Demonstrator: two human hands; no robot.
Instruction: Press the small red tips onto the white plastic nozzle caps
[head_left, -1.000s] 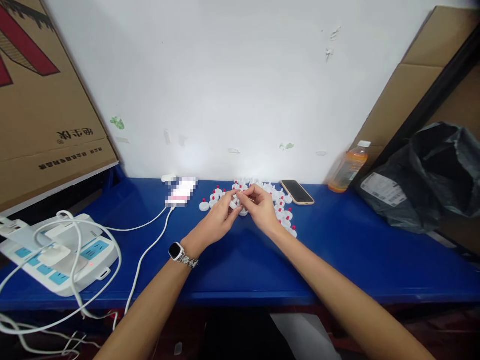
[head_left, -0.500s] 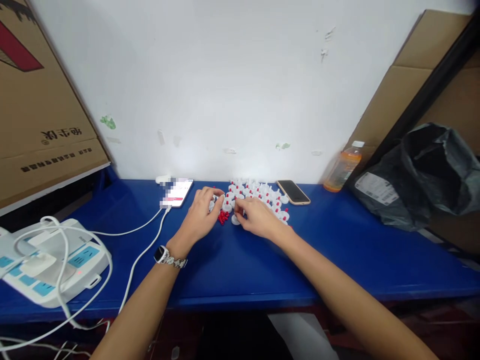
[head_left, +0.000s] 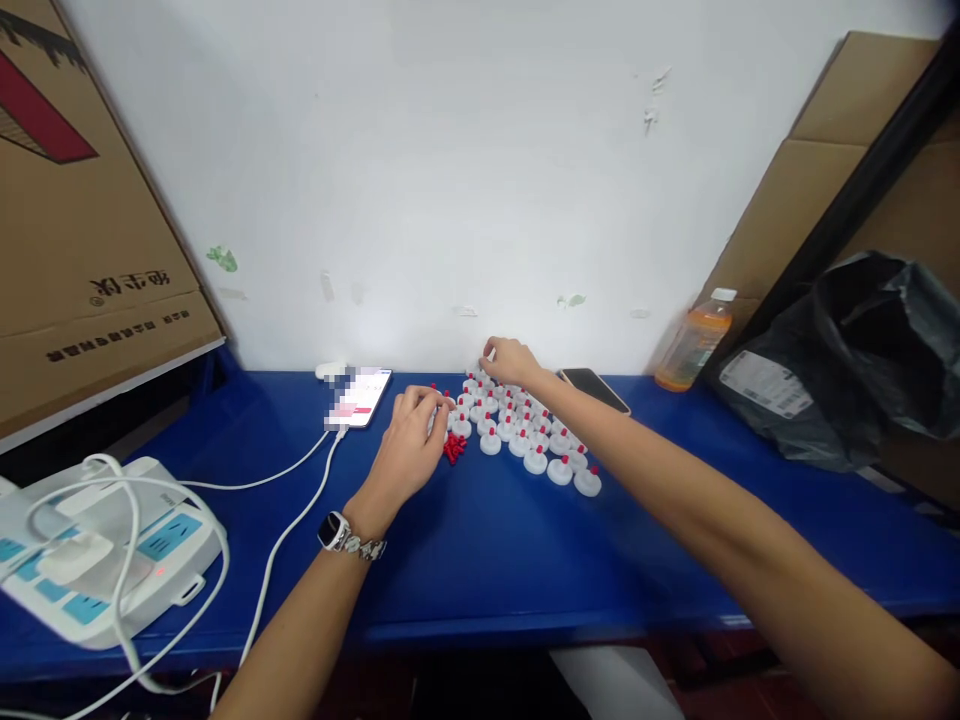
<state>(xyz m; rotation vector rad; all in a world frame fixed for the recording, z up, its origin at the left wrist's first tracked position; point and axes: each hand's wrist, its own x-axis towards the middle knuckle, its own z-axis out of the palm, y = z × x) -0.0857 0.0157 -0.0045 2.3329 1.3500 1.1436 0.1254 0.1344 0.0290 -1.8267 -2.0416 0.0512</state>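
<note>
Far to my left a white power strip [head_left: 90,560] sits at the edge of the blue table [head_left: 480,560], its cables trailing off so that one can feed the phone [head_left: 360,396] propped flat near the wall, within glance but out of the working patch. My left hand [head_left: 409,450] rests palm-down just right of that phone, fingers curled loosely over the small heap of red pins [head_left: 453,447]; whether it actually pinches one I cannot tell, since the fingertips hide it. Beside it the white caps with red tips [head_left: 525,430] stand in neat rows, stems up, which I judge keeps finished pieces sortable. My right hand [head_left: 510,358] reaches to the far row by the wall, fingertips pressed together on a cap there. Beyond lie a second phone [head_left: 596,385], an orange drink bottle [head_left: 694,340] and a black bag [head_left: 862,370], parked aside.
</note>
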